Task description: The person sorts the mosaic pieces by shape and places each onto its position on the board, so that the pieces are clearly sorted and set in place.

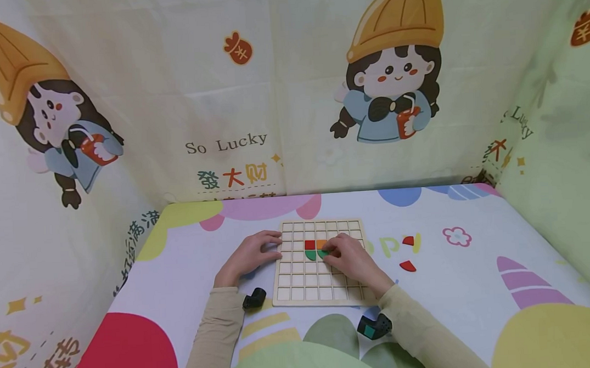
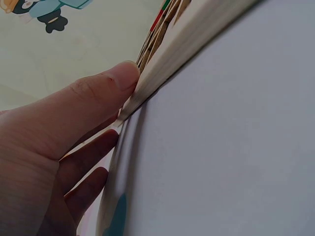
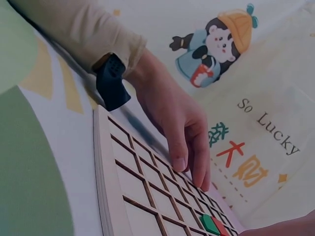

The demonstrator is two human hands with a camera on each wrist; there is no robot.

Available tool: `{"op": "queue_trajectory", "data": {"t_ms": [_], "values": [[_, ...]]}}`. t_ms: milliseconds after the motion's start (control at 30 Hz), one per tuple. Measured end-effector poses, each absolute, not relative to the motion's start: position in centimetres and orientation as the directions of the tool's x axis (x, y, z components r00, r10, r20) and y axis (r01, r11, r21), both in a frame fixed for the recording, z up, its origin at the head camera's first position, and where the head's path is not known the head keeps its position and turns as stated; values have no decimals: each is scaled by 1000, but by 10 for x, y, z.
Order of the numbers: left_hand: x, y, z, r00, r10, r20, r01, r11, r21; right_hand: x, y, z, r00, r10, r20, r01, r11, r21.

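A light wooden grid board (image 1: 292,296) lies flat on the table. Near its middle sit a red square piece (image 1: 310,245), an orange piece (image 1: 321,244) and a green quarter-circle piece (image 1: 310,255) in neighbouring cells. Another green quarter-circle piece (image 1: 322,253) shows at the fingertips of my right hand (image 1: 350,258), which pinches it over its cell below the orange one. My left hand (image 1: 251,255) rests at the board's left edge, its thumb (image 2: 110,83) against the rim and its fingers loosely extended.
Two red quarter-circle pieces, an upper one (image 1: 408,240) and a lower one (image 1: 408,266), lie on the patterned tablecloth (image 1: 443,287) right of the board. Printed cloth walls (image 1: 301,107) stand behind and at both sides. Each wrist carries a small black camera (image 1: 375,326).
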State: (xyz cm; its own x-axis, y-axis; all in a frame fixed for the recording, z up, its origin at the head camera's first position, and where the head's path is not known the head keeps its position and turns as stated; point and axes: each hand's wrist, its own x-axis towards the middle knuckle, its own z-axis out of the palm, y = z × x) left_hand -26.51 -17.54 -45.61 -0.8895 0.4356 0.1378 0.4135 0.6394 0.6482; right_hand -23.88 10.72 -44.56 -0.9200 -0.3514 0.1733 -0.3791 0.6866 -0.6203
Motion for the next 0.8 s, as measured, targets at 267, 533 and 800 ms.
{"op": "queue_trajectory", "data": {"t_ms": [267, 533, 800], "values": [[-265, -175, -456, -892, 433, 131, 409, 647, 644, -236, 126, -438, -932, -330, 148, -348, 712, -609], [-265, -175, -455, -900, 420, 114, 388, 655, 648, -233, 164, -434, -946, -293, 140, -316, 732, -604], [-265, -174, -455, -899, 422, 114, 388, 650, 653, -225, 205, -432, -956, -268, 117, -286, 771, -569]]}}
